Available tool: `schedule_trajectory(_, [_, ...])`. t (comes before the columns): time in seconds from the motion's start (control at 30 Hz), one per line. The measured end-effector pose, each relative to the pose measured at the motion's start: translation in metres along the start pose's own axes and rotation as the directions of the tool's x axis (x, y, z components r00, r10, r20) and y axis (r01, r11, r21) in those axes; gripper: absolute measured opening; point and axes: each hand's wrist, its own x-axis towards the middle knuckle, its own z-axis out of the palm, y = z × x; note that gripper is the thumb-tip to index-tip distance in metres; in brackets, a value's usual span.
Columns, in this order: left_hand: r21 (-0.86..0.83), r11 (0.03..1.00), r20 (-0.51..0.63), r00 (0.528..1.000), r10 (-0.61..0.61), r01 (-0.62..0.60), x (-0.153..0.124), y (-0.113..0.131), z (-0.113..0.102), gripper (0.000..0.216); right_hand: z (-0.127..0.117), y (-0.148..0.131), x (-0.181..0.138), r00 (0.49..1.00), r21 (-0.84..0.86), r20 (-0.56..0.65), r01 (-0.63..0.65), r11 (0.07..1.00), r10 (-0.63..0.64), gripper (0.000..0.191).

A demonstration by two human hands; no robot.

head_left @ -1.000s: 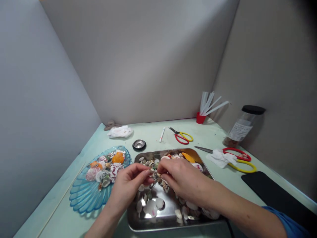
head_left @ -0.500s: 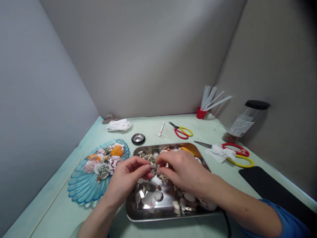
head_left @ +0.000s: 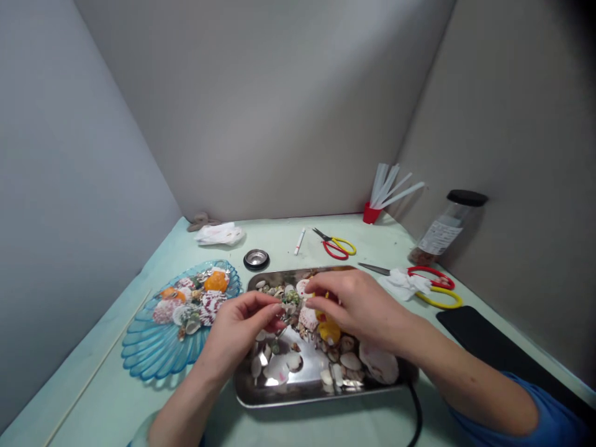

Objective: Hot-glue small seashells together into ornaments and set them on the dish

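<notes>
My left hand (head_left: 244, 324) is over the left part of a shiny metal tray (head_left: 305, 400), thumb and index finger pressed in a pinch. What lies between those fingertips is too small to make out. My right hand (head_left: 356, 304) hovers over the tray's right half, a small gap showing between its thumb and fingers, with no object visible in it. Beneath the hands lie many seashells, among them a large pale shell (head_left: 379, 363), white shells (head_left: 278, 368) and a yellow piece (head_left: 329, 332). The right hand hides part of the tray.
Left of the tray stands a blue shell-shaped dish (head_left: 146, 351) with shells, some orange. Behind are a round metal lid (head_left: 256, 259), white cloth (head_left: 220, 234), marker (head_left: 299, 241), scissors (head_left: 338, 245), larger scissors (head_left: 437, 287) with tissue, a red cup (head_left: 371, 213) of strips and a jar (head_left: 440, 233).
My hands have moved apart from their meeting point over the tray. The right hand has shifted right and slightly up, its fingers parting. The left stays pinched. The whole view has shifted slightly.
</notes>
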Motion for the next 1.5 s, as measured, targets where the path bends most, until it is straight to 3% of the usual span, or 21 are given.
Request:
schedule_trajectory(0.1, [0.004,1.000,-0.036,0.999,0.027,-0.027,0.002,-0.002,-0.001,0.013,-0.010,0.014,-0.020,0.992,-0.184,0.048,-0.107,0.977,0.117,0.010])
schedule_trajectory(0.2, [0.008,0.998,-0.054,0.997,0.058,-0.058,0.003,-0.003,-0.002,0.014,-0.006,0.021,-0.045,0.976,-0.276,0.073,-0.180,0.944,0.207,0.023])
schedule_trajectory(0.47, [-0.030,0.993,-0.083,0.990,0.112,-0.115,0.006,-0.007,-0.002,0.021,0.026,0.018,-0.062,0.976,-0.256,-0.020,-0.213,0.943,0.215,0.016])
schedule_trajectory(0.53, [-0.045,0.992,-0.094,0.989,0.112,-0.116,0.006,-0.007,-0.002,0.021,0.022,0.020,-0.063,0.975,-0.158,-0.062,-0.221,0.962,0.214,0.019])
schedule_trajectory(0.6, [-0.064,0.991,-0.105,0.989,0.106,-0.113,0.006,-0.005,-0.002,0.022,0.015,0.023,-0.064,0.962,0.069,-0.112,-0.240,0.968,0.247,0.022])
schedule_trajectory(0.7, [-0.102,0.989,-0.126,0.987,0.096,-0.109,0.005,-0.003,-0.002,0.023,0.007,0.023,-0.063,0.928,0.466,-0.154,-0.235,0.853,0.339,0.028])
schedule_trajectory(0.8, [-0.135,0.985,-0.143,0.985,0.092,-0.112,0.004,-0.002,-0.002,0.024,0.008,0.019,-0.054,0.915,0.645,-0.141,-0.204,0.736,0.377,0.036])
schedule_trajectory(0.93, [-0.150,0.984,-0.144,0.986,0.079,-0.100,0.005,-0.003,-0.002,0.023,0.016,0.017,-0.038,0.935,0.656,-0.053,-0.232,0.718,0.351,0.031])
schedule_trajectory(1.07, [-0.129,0.987,-0.101,0.991,0.087,-0.100,0.005,-0.005,-0.003,0.019,0.022,0.021,-0.031,0.919,0.716,0.066,-0.315,0.623,0.388,0.028])
schedule_trajectory(1.27, [-0.059,0.990,-0.010,0.991,0.131,-0.131,0.000,-0.004,0.000,0.012,0.025,0.027,-0.034,0.894,0.784,0.014,-0.289,0.550,0.449,0.026])
schedule_trajectory(1.4, [-0.112,0.989,-0.041,0.995,0.094,-0.098,-0.002,-0.003,0.002,0.013,0.023,0.024,-0.037,0.876,0.772,-0.089,-0.241,0.588,0.475,0.028])
schedule_trajectory(1.5, [-0.190,0.978,-0.075,0.995,0.067,-0.080,0.000,-0.004,0.001,0.016,0.018,0.017,-0.034,0.928,0.690,-0.094,-0.201,0.695,0.361,0.028])
